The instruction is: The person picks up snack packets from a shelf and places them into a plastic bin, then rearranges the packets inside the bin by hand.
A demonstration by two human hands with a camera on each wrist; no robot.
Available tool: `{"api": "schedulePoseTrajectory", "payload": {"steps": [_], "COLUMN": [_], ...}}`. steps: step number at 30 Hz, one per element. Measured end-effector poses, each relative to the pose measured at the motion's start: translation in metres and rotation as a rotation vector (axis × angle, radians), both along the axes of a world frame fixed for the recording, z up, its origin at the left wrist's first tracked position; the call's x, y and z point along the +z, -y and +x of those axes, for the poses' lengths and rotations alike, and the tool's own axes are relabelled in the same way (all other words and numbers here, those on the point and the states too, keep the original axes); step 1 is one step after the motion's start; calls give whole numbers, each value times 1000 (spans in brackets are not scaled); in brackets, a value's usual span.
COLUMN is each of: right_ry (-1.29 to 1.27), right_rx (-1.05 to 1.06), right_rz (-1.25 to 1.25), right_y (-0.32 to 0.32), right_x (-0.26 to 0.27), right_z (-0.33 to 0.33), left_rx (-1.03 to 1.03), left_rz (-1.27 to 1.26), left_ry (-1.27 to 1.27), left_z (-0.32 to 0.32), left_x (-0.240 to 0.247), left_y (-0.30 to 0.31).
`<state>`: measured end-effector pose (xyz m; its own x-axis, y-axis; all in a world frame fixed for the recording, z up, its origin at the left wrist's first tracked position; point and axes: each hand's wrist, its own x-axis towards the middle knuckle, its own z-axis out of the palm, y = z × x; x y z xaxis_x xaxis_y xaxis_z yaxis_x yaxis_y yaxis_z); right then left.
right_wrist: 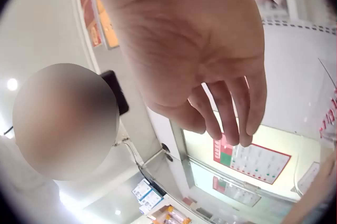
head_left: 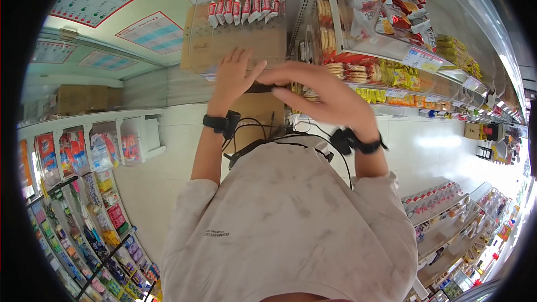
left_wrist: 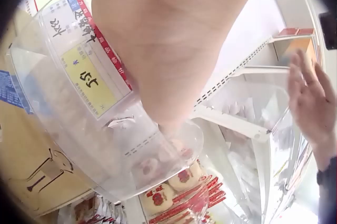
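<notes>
1. Closest to me is the person's pale, mottled short-sleeved T-shirt [head_left: 279, 207], both bare forearms stretched beyond it.
2. The left hand [head_left: 238, 72] lies over the near end of a clear, round-cornered plastic bin [head_left: 263, 42], its fingers straight and gripping nothing; whether it touches the rim I can't quite make out.
3. The right hand [head_left: 319, 92] is blurred from above, beside the left, but its own wrist view shows relaxed fingers and a bare palm.
4. The bin sits straight ahead of the person, brown printed cardboard [left_wrist: 31, 145] showing beneath it, just left of shelves stacked with packaged biscuits [head_left: 358, 72].
5. I'd expect the bin to be light, stiff and rather slick, liable to crack if wrenched by one corner; best held low, a palm on each side wall. The packets inside should be light and crushable, so pinch them by the wrapper ends.
6. It's see-through, with a white, red-edged price card [left_wrist: 87, 61] bearing a yellow panel on one wall, and a single row of red-and-white wrapped packets [head_left: 237, 11] toward the far end.
</notes>
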<state>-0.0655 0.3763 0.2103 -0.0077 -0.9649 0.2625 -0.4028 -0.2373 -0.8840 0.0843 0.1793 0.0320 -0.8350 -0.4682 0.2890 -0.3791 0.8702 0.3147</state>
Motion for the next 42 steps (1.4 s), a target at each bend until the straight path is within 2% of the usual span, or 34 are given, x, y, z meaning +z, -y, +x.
{"api": "schedulePoseTrajectory", "payload": {"steps": [1, 3, 5, 7, 9, 12, 15, 18, 21, 24, 27, 30, 33, 36, 39, 42], "right_ry": [1, -158, -269, -370, -365, -383, -625, -678, -910, -727, -642, -585, -864, -616, -676, -674], "right_rx": [-42, -216, -512, -816, -887, -952, -915, -995, -1073, -1029, -1032, -1010, -1112, -1083, -1144, -1171], "right_rz": [-75, -137, -275, -284, -281, -44, 240, 311, 363, 461, 456, 417, 230, 227, 191, 165], "right_y": [-19, -55, -80, -95, -98, -93, -91, -80, -73, -72, -70, -70, -74, -75, -74, -71], "right_x": [18, 48, 60, 71, 73, 65, 55, 61, 68, 46, 41, 46, 31, 34, 40, 46], "right_z": [0, -12, -31, -57, -94, -140, -194, -227, -231, -239, -242, -236, -247, -252, -231, -215], "left_rx": [-1, 1, 2, 8, 25, 30, 27, 27, 25, 39, 44, 47, 62, 73, 76, 72], "left_rz": [-4, -10, -17, 7, 67, 44, 56, 72, 61, 112, 124, 142, 200, 202, 179, 135], "left_ry": [9, 28, 27, 41, 68, 38, 26, 24, 15, 48, 20, 144, 167, 209, 225, 59], "left_z": [-1, -2, -3, -4, -3, -2, -1, 0, -1, -1, -2, -3, -5, -5, -5, -5], "left_x": [2, 7, 3, 5, 10, 7, 5, 4, 2, 6, 5, 10, 13, 16, 15, 4], "left_y": [-1, -3, -3, -3, -4, -4, -4, -4, -2, -2, 0, 0, 0, -1, -1, -2]}}
